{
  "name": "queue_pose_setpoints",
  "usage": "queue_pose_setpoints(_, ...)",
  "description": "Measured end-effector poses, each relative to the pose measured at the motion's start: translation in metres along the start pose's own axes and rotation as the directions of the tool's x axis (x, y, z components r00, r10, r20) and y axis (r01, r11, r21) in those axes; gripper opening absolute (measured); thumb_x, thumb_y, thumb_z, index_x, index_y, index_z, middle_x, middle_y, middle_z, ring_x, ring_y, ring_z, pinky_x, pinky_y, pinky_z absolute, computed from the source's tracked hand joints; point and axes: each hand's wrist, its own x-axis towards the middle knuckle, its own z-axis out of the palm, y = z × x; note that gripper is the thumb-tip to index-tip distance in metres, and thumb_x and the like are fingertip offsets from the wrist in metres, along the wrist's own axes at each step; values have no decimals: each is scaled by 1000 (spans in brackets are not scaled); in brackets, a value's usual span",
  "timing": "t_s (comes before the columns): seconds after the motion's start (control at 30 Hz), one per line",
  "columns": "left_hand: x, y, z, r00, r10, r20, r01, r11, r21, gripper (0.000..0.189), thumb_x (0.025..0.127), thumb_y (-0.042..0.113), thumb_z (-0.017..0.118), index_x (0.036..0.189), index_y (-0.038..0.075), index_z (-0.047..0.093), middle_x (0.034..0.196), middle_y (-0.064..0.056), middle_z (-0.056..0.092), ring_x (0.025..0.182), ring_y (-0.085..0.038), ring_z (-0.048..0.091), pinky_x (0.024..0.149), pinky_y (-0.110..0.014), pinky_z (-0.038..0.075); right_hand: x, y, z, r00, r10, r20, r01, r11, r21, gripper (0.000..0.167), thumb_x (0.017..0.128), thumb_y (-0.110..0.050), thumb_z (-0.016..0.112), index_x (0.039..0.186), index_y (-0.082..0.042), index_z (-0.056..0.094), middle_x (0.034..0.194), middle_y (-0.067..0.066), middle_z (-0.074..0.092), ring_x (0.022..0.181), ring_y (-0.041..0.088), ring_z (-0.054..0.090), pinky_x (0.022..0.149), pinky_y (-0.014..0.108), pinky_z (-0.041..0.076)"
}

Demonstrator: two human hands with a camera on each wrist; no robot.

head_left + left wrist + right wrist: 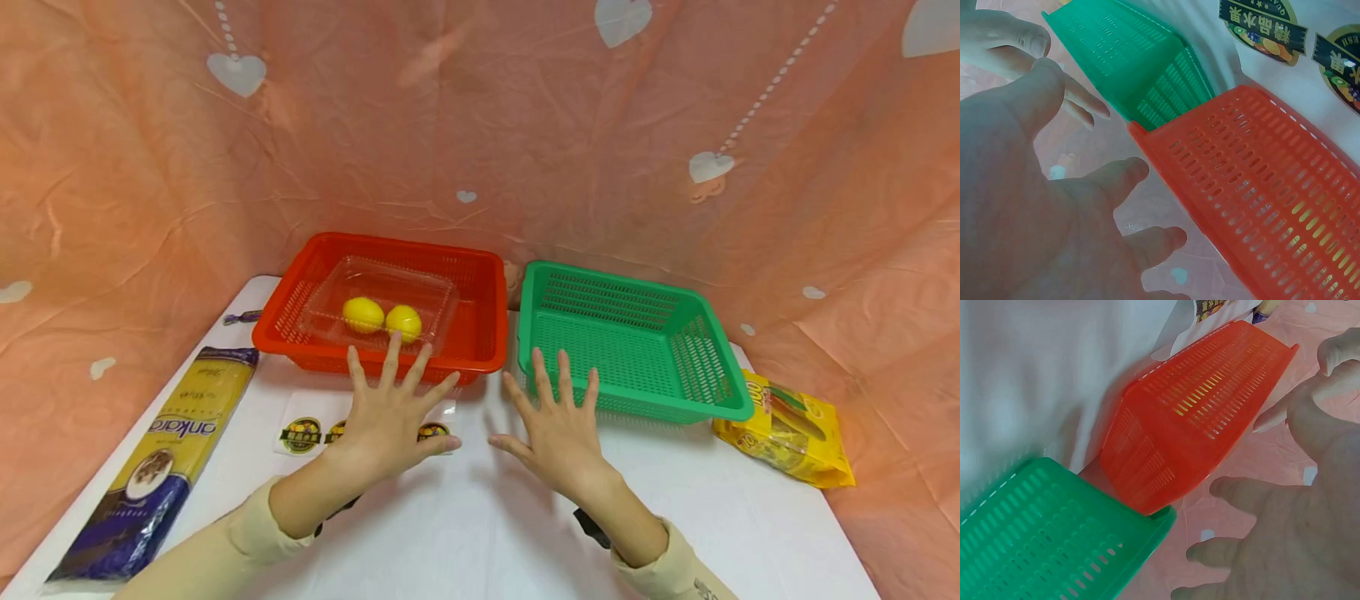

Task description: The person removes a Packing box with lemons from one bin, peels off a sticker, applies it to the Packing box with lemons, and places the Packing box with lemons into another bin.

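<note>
Both hands hover with fingers spread and hold nothing. In the head view my left hand is in front of the red basket, its fingertips overlapping the near rim from this angle. Inside that basket lies a clear plastic clamshell box with two yellow lemon-like fruits showing. My right hand is before the near left corner of the green basket, which has a bare slotted floor. Beneath the left hand lies a clear sheet with round fruit stickers, partly hidden by that hand.
A long blue-and-gold "ankara" packet lies along the table's left side. Behind it is a small dark wrapped item. A yellow bag rests right of the green basket. A peach curtain hangs behind the white table.
</note>
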Motion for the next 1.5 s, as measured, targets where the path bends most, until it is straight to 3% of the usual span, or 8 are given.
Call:
queue_pose_setpoints(0.3,-11,-24,3,999,-4,-50,-5,985,-172,78,89,67,56,154,27,39,163,-17,21,148,-47,4,105,-81,1,-1,4,-2,1000,20,-23,-20,1000,21,78,92,-62,57,155,-20,38,162,24,17,147,51,7,108,78,6)
queue_pose_setpoints(0.43,-23,-48,15,987,-62,-146,-22,859,-511,61,95,44,64,145,12,52,151,-17,44,143,-39,30,111,-73,15,8,9,-1,998,26,-59,-19,993,119,75,94,-56,60,153,-14,41,161,24,22,147,50,10,108,78,8)
queue_pose_setpoints(0.6,-38,-78,30,900,-359,-246,-44,487,-872,25,96,8,66,118,-3,66,112,-14,69,107,-21,63,97,-39,49,35,17,-7,990,31,-137,19,936,352,65,95,-42,65,145,-3,49,155,27,32,144,49,23,110,73,17)
queue_pose_setpoints(0.8,-49,-100,34,720,-694,0,-208,-215,-954,18,97,-5,55,115,-2,54,90,-2,67,79,-11,68,75,-20,56,71,24,-14,982,36,-187,80,812,578,52,97,-24,65,138,5,53,145,28,46,136,45,40,111,61,32)
queue_pose_setpoints(0.9,-50,-106,36,676,-731,91,-267,-358,-895,26,99,-5,54,121,6,46,89,-2,65,76,-13,68,73,-24,59,86,25,-18,982,68,-178,76,718,692,47,98,-20,63,136,7,54,139,27,52,131,41,47,108,57,38)
queue_pose_setpoints(1.1,-40,-114,39,646,-746,163,-270,-423,-865,50,98,-1,58,138,15,31,85,-4,65,73,-16,71,70,-34,61,114,25,-21,989,94,-118,43,572,819,42,100,-17,60,135,5,56,134,23,58,119,37,55,100,51,47)
queue_pose_setpoints(1.2,-31,-116,40,599,-780,184,-295,-428,-854,52,96,-4,59,136,16,34,82,-4,62,68,-16,71,67,-33,61,125,23,-21,991,96,-92,28,524,851,40,100,-16,59,134,5,56,135,23,58,122,36,55,102,50,47)
queue_pose_setpoints(1.5,-18,-124,44,501,-845,185,-341,-390,-855,54,89,-15,62,134,9,44,87,-7,50,60,-14,68,62,-28,60,157,8,-22,995,80,-53,8,480,877,37,101,-15,57,132,5,58,130,20,61,115,35,59,99,47,50)
